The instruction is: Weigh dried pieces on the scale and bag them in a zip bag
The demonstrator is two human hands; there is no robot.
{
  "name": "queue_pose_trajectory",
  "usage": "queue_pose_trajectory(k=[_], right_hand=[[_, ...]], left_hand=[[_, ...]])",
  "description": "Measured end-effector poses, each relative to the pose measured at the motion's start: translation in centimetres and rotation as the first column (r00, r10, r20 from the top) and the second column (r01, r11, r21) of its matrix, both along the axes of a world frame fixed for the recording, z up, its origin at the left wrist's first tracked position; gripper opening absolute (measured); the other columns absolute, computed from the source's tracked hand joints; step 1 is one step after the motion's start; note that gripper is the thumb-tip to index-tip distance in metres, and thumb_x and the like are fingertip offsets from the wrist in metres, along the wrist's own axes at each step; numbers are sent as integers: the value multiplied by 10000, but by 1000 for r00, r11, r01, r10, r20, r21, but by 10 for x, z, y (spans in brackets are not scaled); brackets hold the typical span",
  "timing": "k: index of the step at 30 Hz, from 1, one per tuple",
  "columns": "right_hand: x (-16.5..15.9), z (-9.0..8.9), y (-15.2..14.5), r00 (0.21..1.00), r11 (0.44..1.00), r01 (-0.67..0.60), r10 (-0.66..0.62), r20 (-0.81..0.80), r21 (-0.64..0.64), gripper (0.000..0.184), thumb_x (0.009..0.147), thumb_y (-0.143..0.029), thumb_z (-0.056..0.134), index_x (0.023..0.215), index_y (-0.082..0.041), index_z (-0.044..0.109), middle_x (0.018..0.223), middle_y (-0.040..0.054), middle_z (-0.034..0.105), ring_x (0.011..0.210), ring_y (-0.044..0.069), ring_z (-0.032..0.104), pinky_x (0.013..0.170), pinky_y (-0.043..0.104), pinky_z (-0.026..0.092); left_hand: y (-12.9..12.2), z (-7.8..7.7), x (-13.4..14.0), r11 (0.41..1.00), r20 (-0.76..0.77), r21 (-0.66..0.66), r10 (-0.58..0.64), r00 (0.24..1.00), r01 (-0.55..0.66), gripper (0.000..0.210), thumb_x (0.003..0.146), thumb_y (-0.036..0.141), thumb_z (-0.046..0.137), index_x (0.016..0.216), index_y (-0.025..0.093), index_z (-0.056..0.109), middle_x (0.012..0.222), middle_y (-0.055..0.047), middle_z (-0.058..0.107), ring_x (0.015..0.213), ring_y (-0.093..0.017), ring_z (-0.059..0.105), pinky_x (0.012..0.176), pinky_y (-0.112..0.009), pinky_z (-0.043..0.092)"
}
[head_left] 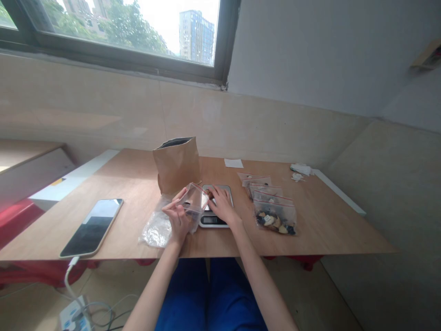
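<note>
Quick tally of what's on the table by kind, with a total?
Filled zip bags: 3
Open zip bag in left hand: 1
Stack of clear bags: 1
Brown paper bag: 1
Scale: 1
Phone: 1
Paper slip: 1
Total: 9

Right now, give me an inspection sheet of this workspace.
Surface: wooden tabletop, dry.
Job's things: clear zip bag, silver digital scale, open brown paper bag.
Clutter: filled zip bags, pile of clear plastic bags, black smartphone, white paper scraps.
Hands: left hand holds the clear zip bag; right hand rests on the scale.
Cables: white charging cable to floor power strip.
Surroundings: window, beige wall.
</note>
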State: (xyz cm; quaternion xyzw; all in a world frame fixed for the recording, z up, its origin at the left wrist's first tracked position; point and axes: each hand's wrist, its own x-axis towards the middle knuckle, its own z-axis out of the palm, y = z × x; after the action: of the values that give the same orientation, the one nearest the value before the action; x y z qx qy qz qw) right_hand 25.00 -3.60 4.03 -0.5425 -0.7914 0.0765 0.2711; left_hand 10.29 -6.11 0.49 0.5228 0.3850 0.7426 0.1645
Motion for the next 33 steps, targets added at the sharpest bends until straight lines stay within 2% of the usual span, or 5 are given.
queue_pose_trajectory(k=[4, 14, 23, 28, 33], right_hand=[[-5, -3, 8, 995, 999, -2, 5, 98, -35, 382, 857, -171, 509, 1238, -150, 505, 1284, 160, 540, 1247, 272, 444, 1064, 527, 234], [-9, -6, 16, 986, 994, -106, 100, 136, 36, 205, 877, -91, 459, 995, -143, 618, 999, 123, 626, 940, 228, 542, 851, 347, 427], [-4, -13, 21, 953, 992, -96, 115, -279, 82, 180, 862, -92, 491, 916, -168, 645, 926, 80, 629, 917, 197, 585, 845, 328, 460], [-7, -3, 21, 833, 994, 26, 37, -552, 106, 115, 826, -139, 534, 860, -176, 638, 877, 49, 640, 825, 161, 610, 771, 283, 486], [-16, 25, 9, 683, 992, 83, 16, -730, 99, 83, 795, -197, 573, 859, -169, 619, 862, 38, 658, 784, 141, 621, 748, 262, 502]], left_hand=[[0, 1, 0, 1000, 35, 5, -21, 999, 21, 127, 911, 307, 344, 971, 233, 260, 1169, -199, 576, 1098, -261, 587, 893, -515, 459], [-1, 4, 1, 999, 23, -36, 36, 999, -35, 139, 907, 318, 347, 943, 221, 254, 1159, -226, 575, 1085, -277, 592, 881, -508, 466], [3, -2, -1, 991, 53, -112, 76, 996, -70, 149, 908, 330, 356, 954, 213, 277, 1184, -222, 571, 1064, -261, 601, 877, -478, 469], [4, -3, -2, 988, 61, -129, 95, 994, -87, 160, 908, 336, 365, 973, 204, 302, 1200, -222, 565, 1077, -259, 593, 889, -462, 462], [3, -3, -3, 984, 70, -158, 88, 994, -76, 158, 919, 337, 352, 982, 200, 307, 1201, -221, 564, 1088, -244, 587, 906, -448, 460]])
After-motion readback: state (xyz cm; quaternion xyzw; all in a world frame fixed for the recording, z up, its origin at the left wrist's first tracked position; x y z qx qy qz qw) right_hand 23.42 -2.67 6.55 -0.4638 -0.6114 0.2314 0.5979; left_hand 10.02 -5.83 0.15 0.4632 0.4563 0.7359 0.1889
